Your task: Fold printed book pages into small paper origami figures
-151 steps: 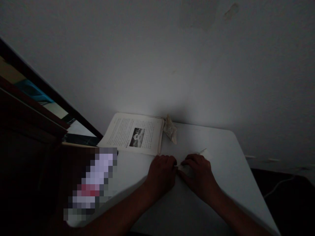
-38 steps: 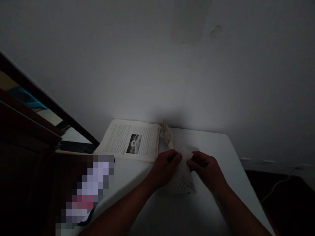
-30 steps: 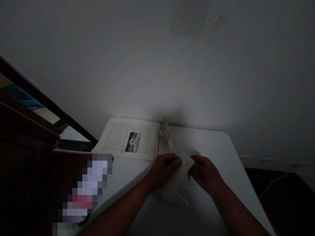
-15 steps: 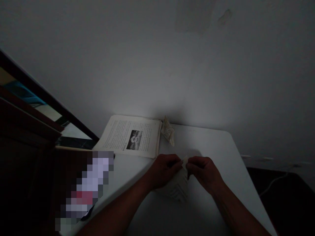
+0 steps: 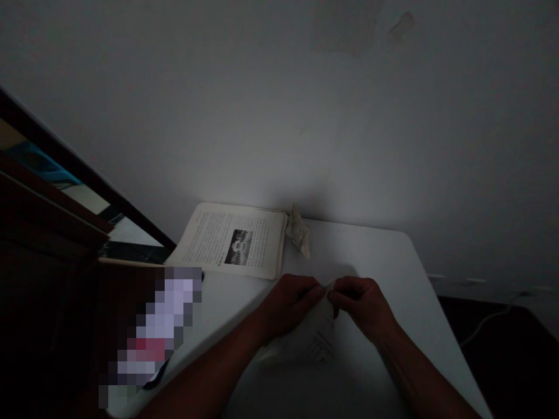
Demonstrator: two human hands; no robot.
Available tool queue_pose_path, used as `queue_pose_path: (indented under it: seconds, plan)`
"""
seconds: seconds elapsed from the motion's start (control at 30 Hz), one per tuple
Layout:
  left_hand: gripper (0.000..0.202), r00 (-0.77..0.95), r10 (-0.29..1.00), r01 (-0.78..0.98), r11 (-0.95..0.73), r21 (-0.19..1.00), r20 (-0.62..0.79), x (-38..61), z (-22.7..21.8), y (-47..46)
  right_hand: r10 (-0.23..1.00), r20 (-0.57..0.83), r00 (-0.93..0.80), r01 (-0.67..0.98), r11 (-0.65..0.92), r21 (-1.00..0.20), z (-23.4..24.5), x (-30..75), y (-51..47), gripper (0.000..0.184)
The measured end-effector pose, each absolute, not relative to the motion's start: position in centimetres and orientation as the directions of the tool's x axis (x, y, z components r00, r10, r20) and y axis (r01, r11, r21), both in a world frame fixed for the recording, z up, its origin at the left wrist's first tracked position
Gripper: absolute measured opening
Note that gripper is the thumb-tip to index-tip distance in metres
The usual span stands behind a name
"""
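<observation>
Between my two hands is a folded sheet of printed paper, its lower part hanging toward me over the table. My left hand pinches its upper edge from the left, thumb and fingers pressed together. From the right, my right hand pinches the same top corner, its fingertips close to those of the left. Part of the paper is hidden behind the left hand and wrist. Beyond the hands, a folded paper shape with pointed ends stands beside the book.
A book or stack of printed pages lies at the back left of the white table, against the wall. A pixelated, phone-like object rests at the left edge. To the right, a pale cable runs over a dark area.
The paper's lower part has shifted, with more of its plain side showing under my left hand. My fingertips have moved slightly at the top corner. Both hands keep their pinch.
</observation>
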State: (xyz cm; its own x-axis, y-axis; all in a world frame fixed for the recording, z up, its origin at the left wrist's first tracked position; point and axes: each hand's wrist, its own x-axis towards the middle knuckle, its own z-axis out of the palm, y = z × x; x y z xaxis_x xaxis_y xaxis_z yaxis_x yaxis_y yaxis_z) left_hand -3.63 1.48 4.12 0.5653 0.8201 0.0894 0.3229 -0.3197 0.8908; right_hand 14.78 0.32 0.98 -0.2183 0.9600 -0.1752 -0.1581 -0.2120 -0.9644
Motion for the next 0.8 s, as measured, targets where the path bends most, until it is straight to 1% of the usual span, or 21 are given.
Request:
queue_pose_path:
  seconds: [0.13, 0.23, 0.37, 0.5, 0.57, 0.63, 0.73, 0.8]
  plan:
    - [0.030, 0.563, 0.820, 0.357, -0.349, 0.866, 0.099, -3.66, 3.96, 1.48, 0.961, -0.176, -0.214, -0.078, -0.196, -0.978, 1.21, 14.82, 0.27, 0.013]
    - [0.028, 0.559, 0.821, 0.360, -0.369, 0.857, 0.118, -3.65, 3.79, 1.53, 0.966, -0.155, -0.208, -0.059, -0.171, -0.984, 1.52, 14.88, 0.29, 0.011]
    - [0.027, 0.577, 0.807, 0.323, -0.366, 0.873, 0.125, -3.70, 3.68, 1.51, 0.977, -0.109, -0.184, -0.074, -0.124, -0.989, 1.83, 14.90, 0.30, 0.011]
    - [0.025, 0.608, 0.783, 0.246, -0.344, 0.906, 0.132, -3.68, 3.65, 1.34, 0.977, -0.133, -0.164, -0.074, -0.147, -0.986, 1.64, 14.86, 0.20, 0.009]
    - [0.025, 0.634, 0.758, 0.206, -0.357, 0.911, 0.154, -3.63, 3.64, 1.27, 0.969, -0.155, -0.194, -0.109, -0.178, -0.978, 1.37, 14.82, 0.16, 0.010]
    - [0.026, 0.646, 0.744, 0.191, -0.375, 0.907, 0.171, -3.58, 3.62, 1.25, 0.957, -0.177, -0.231, -0.186, -0.222, -0.957, 1.13, 14.77, 0.13, 0.011]
    - [0.028, 0.635, 0.755, 0.220, -0.377, 0.900, 0.161, -3.55, 3.60, 1.28, 0.945, -0.203, -0.256, -0.304, -0.278, -0.911, 1.10, 14.69, 0.08, 0.014]
    - [0.029, 0.632, 0.762, 0.240, -0.367, 0.899, 0.142, -3.56, 3.63, 1.27, 0.943, -0.206, -0.263, -0.313, -0.285, -0.906, 1.34, 14.62, 0.06, 0.015]
